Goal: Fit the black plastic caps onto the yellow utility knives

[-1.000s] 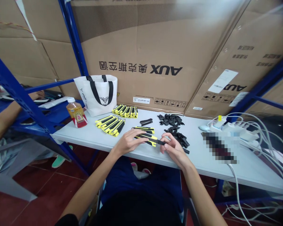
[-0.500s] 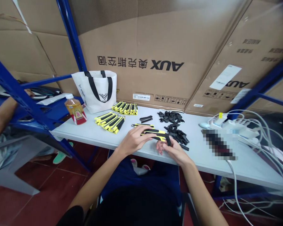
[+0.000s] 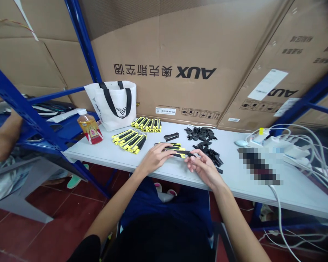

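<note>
My left hand (image 3: 154,159) is closed round one end of a yellow and black utility knife (image 3: 179,154), held low over the table's front part. At the knife's right end sits a small black plastic part (image 3: 190,154), pinched between thumb and finger of my right hand (image 3: 206,170). Whether that part is inside the knife or only against it, I cannot tell. Just behind lies more yellow and black, partly covered by my left hand. Flat black strips (image 3: 171,137) lie beyond. Past my right hand are two heaps of black plastic parts, a farther one (image 3: 200,134) and a nearer one (image 3: 212,154).
Two rows of utility knives, one nearer (image 3: 129,141) and one farther (image 3: 147,124), lie left on the white table (image 3: 120,163). A bottle (image 3: 89,127) and white bag (image 3: 118,105) stand behind. Right are cables and a power strip (image 3: 292,149). Another person's arm (image 3: 5,136) shows far left.
The knife has come down and tilted flatter. My right fingers have shifted up onto the black part at its end, which previously hung angled downward. The view has shifted slightly.
</note>
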`<move>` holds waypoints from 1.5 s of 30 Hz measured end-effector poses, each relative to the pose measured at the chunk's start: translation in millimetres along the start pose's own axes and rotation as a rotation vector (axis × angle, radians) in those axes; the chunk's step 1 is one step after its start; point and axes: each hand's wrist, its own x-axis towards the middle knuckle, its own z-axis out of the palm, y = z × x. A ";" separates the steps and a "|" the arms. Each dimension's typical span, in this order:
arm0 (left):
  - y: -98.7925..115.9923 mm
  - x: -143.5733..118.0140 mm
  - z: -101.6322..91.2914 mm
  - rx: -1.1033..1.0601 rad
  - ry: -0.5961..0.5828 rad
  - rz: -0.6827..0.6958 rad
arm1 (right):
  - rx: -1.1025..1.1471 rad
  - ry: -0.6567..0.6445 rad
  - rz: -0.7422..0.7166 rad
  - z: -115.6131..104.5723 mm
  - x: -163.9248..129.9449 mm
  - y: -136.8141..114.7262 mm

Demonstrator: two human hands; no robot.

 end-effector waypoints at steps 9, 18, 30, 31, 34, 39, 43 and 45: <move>-2.1 -1.1 -1.3 -0.007 0.025 0.068 | 0.039 0.005 -0.021 0.1 -1.4 0.2; 2.9 0.9 -5.3 -0.109 0.066 0.175 | -0.054 -0.127 -0.039 -2.4 -4.6 -2.1; 12.3 -0.4 1.6 -0.140 -0.026 0.169 | -0.224 -0.275 -0.042 -4.1 -8.1 -3.7; 12.4 -0.6 1.2 -0.135 -0.032 0.163 | -0.230 -0.273 -0.039 -3.5 -7.8 -3.9; 12.5 0.3 0.4 -0.130 -0.048 0.142 | -0.241 -0.251 -0.031 -2.4 -5.8 -2.4; 10.6 2.1 0.8 -0.148 -0.112 0.025 | -0.239 -0.105 -0.040 -2.6 0.7 8.3; 2.2 -2.8 -0.8 -0.162 -0.200 -0.069 | -0.360 -0.022 -0.099 -0.1 6.9 19.7; -4.5 -6.4 -2.9 -0.142 -0.241 -0.096 | -0.465 0.031 -0.148 2.4 9.1 23.6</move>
